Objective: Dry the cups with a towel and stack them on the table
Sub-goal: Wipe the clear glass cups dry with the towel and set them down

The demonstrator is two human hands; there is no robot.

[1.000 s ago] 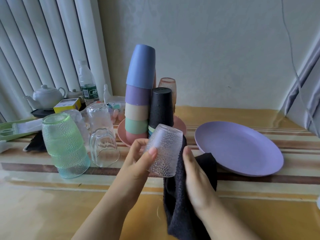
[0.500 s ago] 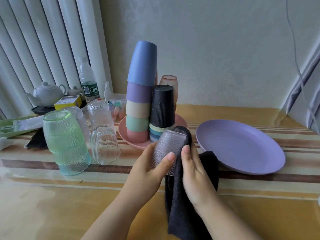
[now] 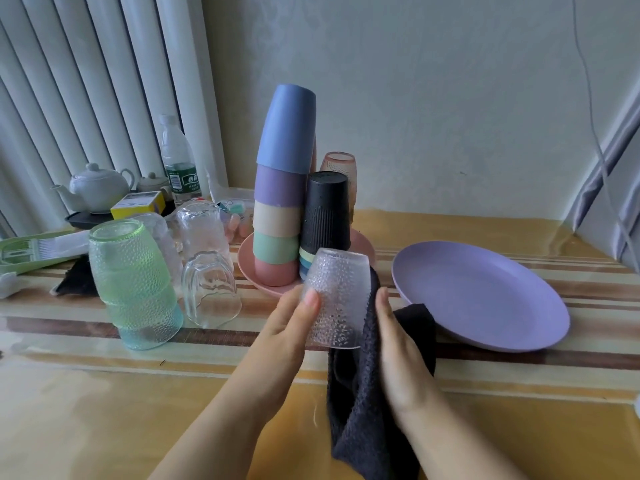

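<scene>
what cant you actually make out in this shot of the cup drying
Head view only:
- Right hand: its fingers past the dark towel are hidden by the cloth and the textured glass cup.
- Whether that cup is still wet: too fine to tell.
- Bottle label text: too small to read.
- Cups under the black cup: only their rims show.
- Amber glass: mostly hidden behind the stacks.

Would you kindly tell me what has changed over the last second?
The left hand has turned the dimpled glass against the dark towel held by the right hand; half a second ago towel showed behind it. Both grips unchanged. The cup stacks and purple plate stayed put.
</scene>
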